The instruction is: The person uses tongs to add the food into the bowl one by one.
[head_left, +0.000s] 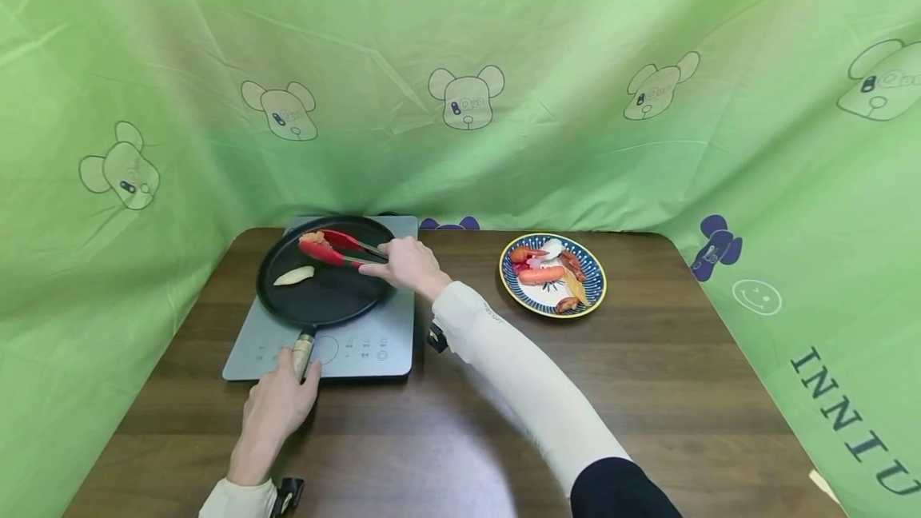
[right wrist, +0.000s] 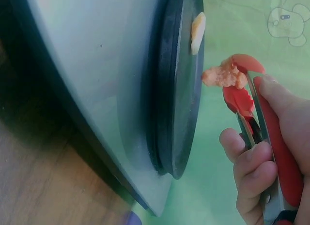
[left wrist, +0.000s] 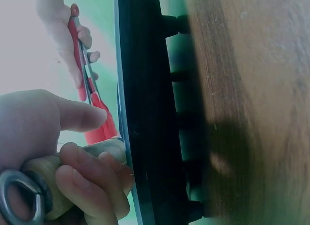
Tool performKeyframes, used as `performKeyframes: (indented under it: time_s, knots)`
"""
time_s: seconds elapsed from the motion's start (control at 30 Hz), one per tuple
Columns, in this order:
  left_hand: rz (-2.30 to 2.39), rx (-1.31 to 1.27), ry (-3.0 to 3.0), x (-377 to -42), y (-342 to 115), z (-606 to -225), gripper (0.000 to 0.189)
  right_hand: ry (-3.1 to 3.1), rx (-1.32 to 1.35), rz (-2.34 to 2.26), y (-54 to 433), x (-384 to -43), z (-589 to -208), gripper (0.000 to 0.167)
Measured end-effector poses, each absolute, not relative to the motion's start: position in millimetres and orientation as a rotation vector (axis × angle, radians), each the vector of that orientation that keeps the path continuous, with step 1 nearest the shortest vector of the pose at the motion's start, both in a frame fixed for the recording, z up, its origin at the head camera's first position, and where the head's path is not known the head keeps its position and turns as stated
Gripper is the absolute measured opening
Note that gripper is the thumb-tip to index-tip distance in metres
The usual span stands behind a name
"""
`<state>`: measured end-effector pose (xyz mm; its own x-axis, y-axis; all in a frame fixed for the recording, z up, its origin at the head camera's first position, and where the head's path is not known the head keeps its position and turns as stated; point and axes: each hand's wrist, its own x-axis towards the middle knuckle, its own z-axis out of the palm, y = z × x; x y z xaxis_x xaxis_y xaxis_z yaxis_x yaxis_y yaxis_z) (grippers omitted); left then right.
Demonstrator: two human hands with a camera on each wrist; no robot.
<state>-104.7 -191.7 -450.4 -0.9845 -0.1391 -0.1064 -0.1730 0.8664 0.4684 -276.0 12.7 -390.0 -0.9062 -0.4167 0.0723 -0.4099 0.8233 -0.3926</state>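
My left hand [head_left: 279,404] grips the wooden handle [head_left: 302,352] of a black frying pan [head_left: 338,302]. In my right hand [head_left: 412,266] is a pair of red-tipped tongs [head_left: 327,254], held over the far side of the pan. Between the tong tips, a lumpy orange-brown piece of food [right wrist: 225,77] is pinched; the right wrist view shows it raised off the pan surface. A pale, elongated slice of food [head_left: 293,276] lies flat in the left part of the pan. In the left wrist view, fingers curl around the handle [left wrist: 48,179], which ends in a metal ring.
The pan stands on a grey-white induction cooker [head_left: 245,346] at the left of the brown wooden table [head_left: 576,390]. To the right, a blue-patterned plate [head_left: 512,290] with a yellow rim bears several food pieces. A green printed curtain [head_left: 547,158] hangs behind and at both sides.
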Motion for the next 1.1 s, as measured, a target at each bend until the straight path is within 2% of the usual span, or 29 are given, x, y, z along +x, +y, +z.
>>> performKeyframes:
  time_s: [0.8,1.1]
  knots:
    - [0.75,-0.267,2.952,-104.6,-191.0,-452.6,0.056,2.991,-0.58,-0.644,16.7,-275.1,-395.9,0.046]
    - [0.736,-0.271,2.955,-105.8,-191.0,-450.6,0.056,2.983,-0.53,-0.746,37.6,-271.7,-388.3,0.062]
